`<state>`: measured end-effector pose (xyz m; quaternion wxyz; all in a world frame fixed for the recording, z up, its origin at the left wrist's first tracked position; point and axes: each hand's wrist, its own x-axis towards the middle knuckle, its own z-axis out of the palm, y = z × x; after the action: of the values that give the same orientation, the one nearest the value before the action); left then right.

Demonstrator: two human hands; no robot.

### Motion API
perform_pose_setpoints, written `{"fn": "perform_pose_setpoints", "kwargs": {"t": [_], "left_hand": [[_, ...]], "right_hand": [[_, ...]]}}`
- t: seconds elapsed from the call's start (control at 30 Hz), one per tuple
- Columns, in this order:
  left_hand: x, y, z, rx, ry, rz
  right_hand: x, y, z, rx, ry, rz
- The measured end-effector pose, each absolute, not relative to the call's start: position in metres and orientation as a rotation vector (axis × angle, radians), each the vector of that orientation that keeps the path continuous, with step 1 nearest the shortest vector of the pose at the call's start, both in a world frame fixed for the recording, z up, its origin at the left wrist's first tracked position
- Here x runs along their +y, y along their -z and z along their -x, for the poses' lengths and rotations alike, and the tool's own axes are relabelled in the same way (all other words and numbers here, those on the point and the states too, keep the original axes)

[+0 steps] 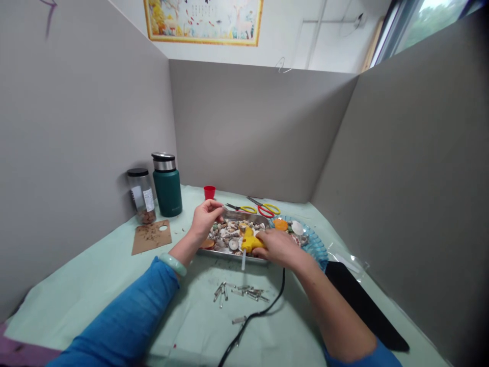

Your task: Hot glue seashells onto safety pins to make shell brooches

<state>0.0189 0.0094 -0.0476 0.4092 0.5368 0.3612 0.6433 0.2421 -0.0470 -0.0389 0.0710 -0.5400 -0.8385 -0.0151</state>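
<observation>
A yellow hot glue gun (250, 242) is gripped in my right hand (280, 245), with a whitish glue stick (243, 260) poking out of its near end. Beneath it lies a metal tray (219, 255) full of small seashells (229, 232). Over the tray's far left corner, my left hand (208, 214) is closed in a pinch; anything between its fingertips is too small to make out. To the right of the tray, a blue scalloped plate (317, 247) bears larger shells, among them an orange one (280, 224) and a white one (297, 228).
Metal clips (250, 292) lie before the tray, near a black cord (263, 312). Scissors (269, 209) and a red cup (209, 192) stand behind. At left are a green flask (167, 191), a jar (141, 196) and a cardboard piece (152, 237); at right, a black strip (362, 300). Grey panels (260, 127) enclose the table.
</observation>
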Motion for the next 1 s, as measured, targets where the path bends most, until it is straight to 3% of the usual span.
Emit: {"fn": "perform_pose_setpoints", "kwargs": {"t": [0.33,0.5,0.7,0.77,0.93,1.0], "left_hand": [[0.008,0.045,-0.02,0.897,-1.619,-1.324],[0.009,0.044,-0.018,0.885,-1.631,-1.304],[0.004,0.04,-0.021,0.852,-1.592,-1.286],[0.001,0.04,-0.024,0.825,-1.546,-1.288],[-0.006,0.04,-0.033,0.739,-1.382,-1.287],[-0.009,0.04,-0.036,0.711,-1.314,-1.269]], "right_hand": [[-0.026,0.019,-0.173,-2.681,0.034,1.527],[-0.011,0.031,-0.145,-2.615,-0.121,1.628],[-0.024,0.013,-0.183,-2.284,-0.372,1.322],[-0.027,0.01,-0.197,-2.132,-0.52,1.191],[-0.025,0.02,-0.216,-1.278,-1.44,0.597],[-0.022,0.028,-0.218,-1.128,-1.541,0.577]]}}
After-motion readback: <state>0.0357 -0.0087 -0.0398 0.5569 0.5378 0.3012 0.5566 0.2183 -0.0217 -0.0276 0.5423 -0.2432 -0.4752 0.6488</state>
